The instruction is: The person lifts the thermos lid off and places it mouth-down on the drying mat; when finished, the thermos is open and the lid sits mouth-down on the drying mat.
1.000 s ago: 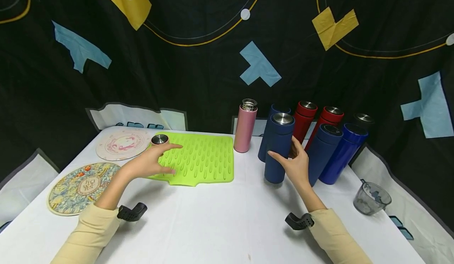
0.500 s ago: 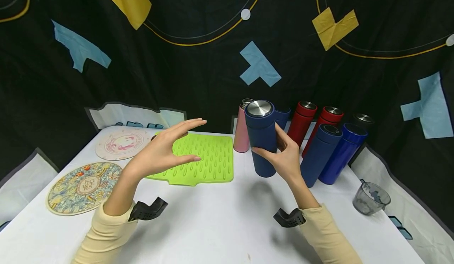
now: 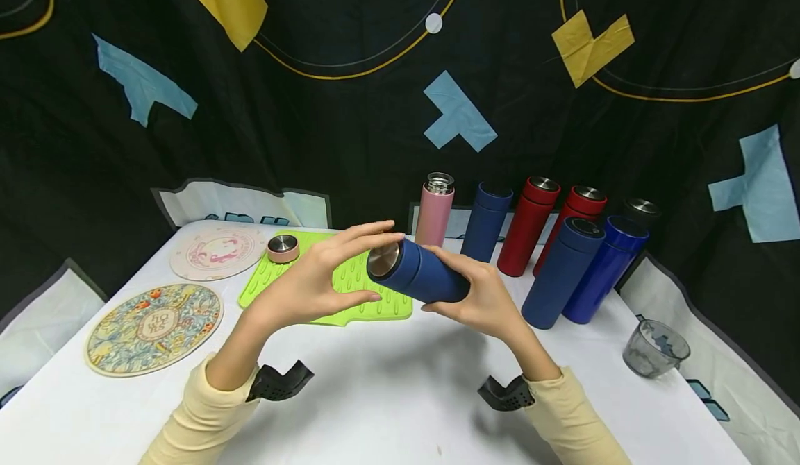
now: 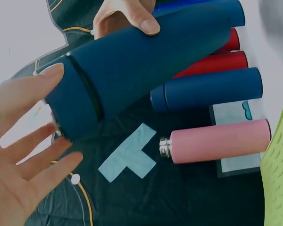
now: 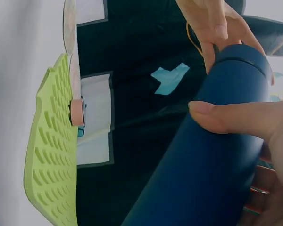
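A dark blue thermos bottle is held in the air above the table, tilted with its steel-topped lid toward the left. My right hand grips its body, thumb and fingers wrapped round it. Around the lid end my left hand spreads its fairly straight fingers, the thumb below and apart from the lid in the head view. In the left wrist view the bottle lies across the top, with a left fingertip overlapping its lid. Behind stands a lidless pink bottle; its likely cap rests on the green mat.
The green ribbed mat lies at the middle back. Two round boards, one pink and white and one patterned, lie left. Several bottles, including a red one and a navy one, stand right, with a clear cup near the edge.
My right hand has lifted the blue thermos bottle off the table, carried it left and tipped its lid leftward. My left hand has moved right, from near the pink cap to the bottle's lid end.
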A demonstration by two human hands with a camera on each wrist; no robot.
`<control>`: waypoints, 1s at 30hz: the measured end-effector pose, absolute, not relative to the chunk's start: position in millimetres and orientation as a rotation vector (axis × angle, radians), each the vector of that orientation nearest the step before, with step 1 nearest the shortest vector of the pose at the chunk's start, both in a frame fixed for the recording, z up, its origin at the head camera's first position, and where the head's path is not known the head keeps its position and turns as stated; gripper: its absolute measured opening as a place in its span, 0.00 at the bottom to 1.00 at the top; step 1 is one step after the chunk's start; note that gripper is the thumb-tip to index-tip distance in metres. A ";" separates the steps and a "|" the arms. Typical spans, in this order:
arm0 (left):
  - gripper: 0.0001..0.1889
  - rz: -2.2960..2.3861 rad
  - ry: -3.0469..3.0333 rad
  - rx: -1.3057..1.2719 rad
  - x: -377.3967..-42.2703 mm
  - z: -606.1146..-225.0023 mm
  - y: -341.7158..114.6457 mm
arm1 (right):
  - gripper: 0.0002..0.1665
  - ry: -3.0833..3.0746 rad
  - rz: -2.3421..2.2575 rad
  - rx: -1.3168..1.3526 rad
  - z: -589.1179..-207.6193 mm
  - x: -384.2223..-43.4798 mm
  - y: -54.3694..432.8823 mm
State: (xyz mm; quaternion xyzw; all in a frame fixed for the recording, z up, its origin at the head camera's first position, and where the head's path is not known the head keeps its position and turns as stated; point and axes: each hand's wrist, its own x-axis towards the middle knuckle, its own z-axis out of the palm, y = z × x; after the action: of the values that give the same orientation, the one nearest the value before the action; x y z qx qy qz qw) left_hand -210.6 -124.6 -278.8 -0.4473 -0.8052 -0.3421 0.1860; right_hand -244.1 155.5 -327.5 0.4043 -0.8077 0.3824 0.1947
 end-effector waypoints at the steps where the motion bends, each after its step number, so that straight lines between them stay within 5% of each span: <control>1: 0.39 -0.962 -2.266 -1.279 -210.4 -279.2 -122.9 | 0.50 -2.268 1.048 1.156 -326.9 -243.4 155.1; 18: 0.37 -0.905 -2.196 -1.301 -210.0 -284.0 -117.3 | 0.49 -2.171 0.948 1.246 -327.7 -240.7 151.4; 30: 0.35 -0.957 -2.383 -0.823 -203.4 -288.7 -103.8 | 0.50 -2.131 0.665 1.072 -327.3 -235.7 149.0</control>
State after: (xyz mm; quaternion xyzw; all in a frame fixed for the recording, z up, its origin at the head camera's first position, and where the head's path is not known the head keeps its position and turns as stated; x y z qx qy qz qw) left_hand -203.4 -103.8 -288.7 -0.2975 -0.8620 -0.3461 0.2207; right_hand -235.7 149.0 -327.3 0.4093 -0.8134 0.2537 0.3265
